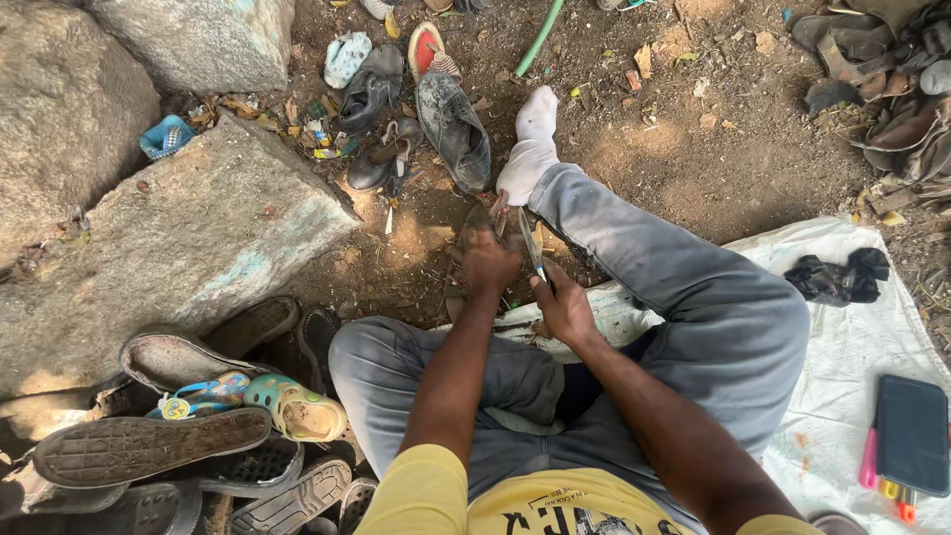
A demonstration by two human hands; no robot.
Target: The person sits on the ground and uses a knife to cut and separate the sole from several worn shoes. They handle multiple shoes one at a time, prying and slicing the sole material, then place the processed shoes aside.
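Bare dirt ground point(693, 149), littered: worn shoes point(451, 124), sandal pile point(882, 69), green hose point(540, 38), big stones point(168, 238), shoe soles point(149, 446). White sheet point(842, 347) spread at right, carrying black rag point(837, 277), dark tablet point(911, 431), markers point(872, 461).

Place: outdoor roadside cobbler's spot on bare dirt ground point(693, 149)
Signs: worn shoes point(451, 124) and sandals point(872, 69) heaped about, large rocks point(168, 238)
Seat: white sack cloth point(852, 337) spread on the ground
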